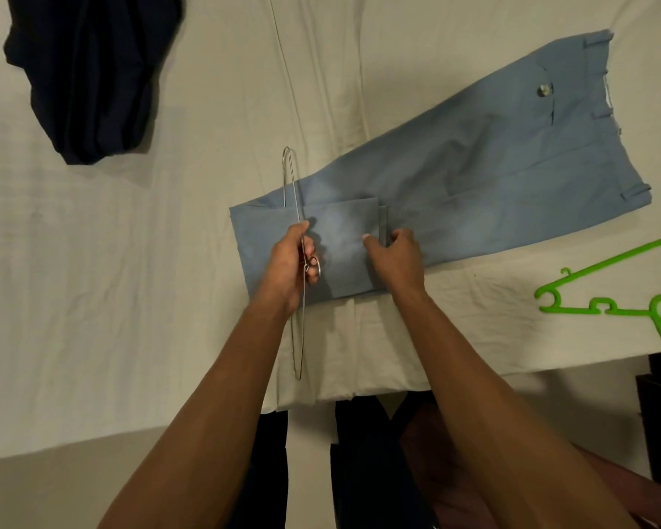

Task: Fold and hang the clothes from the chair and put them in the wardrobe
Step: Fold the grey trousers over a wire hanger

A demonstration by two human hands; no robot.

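Cream bedsheet (168, 280) | left hand (289, 261) grips wire hanger (296, 223) (edge-on) | right hand (395, 257) pinches folded hem of blue trousers (493, 166), lying flat.

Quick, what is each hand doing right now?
Left hand: holding the metal hanger, fingers curled round its wire.
Right hand: pinching the folded leg end of the blue trousers.
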